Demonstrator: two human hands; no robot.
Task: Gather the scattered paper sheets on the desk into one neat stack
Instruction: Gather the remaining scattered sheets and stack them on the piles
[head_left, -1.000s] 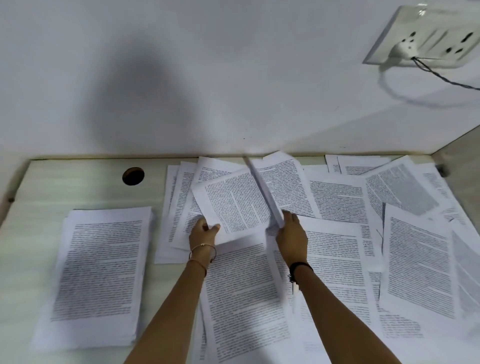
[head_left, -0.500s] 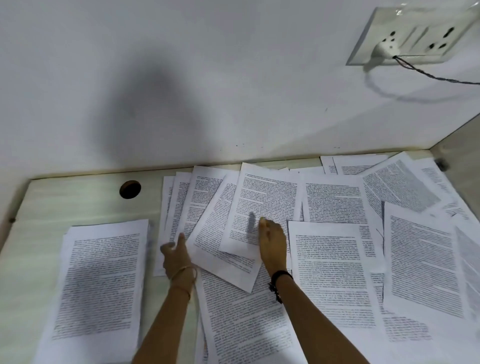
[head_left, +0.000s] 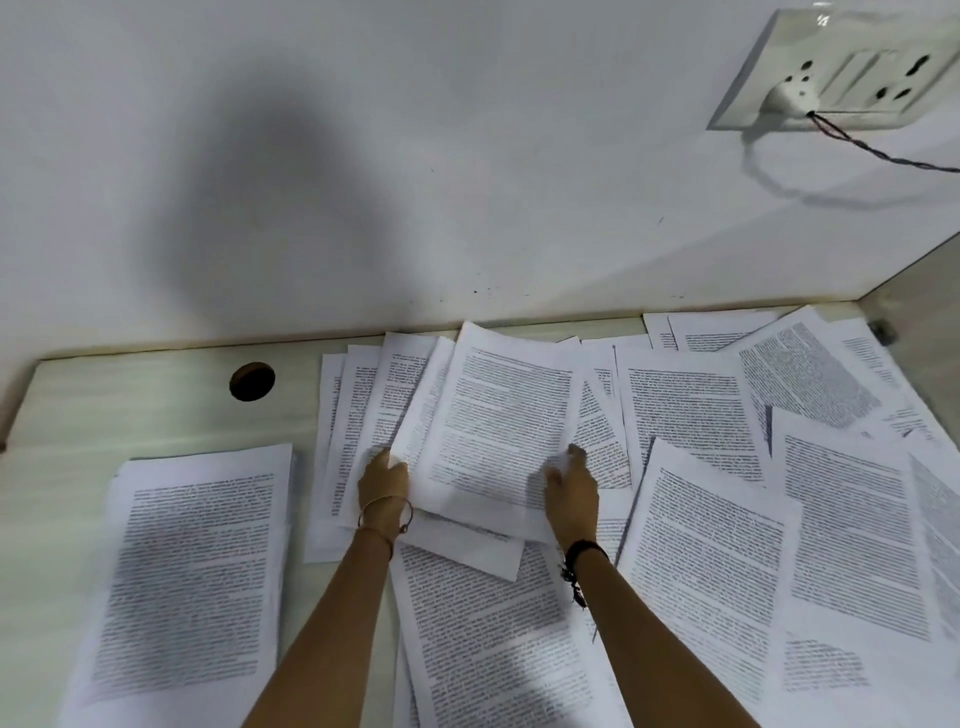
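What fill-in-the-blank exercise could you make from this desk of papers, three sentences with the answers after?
1. The neat stack lies at the ___ end of the desk.
2. The black band is worn on the ___ wrist.
3. The left hand and right hand hold the middle sheets with the print facing ___.
Missing words: left; right; up.
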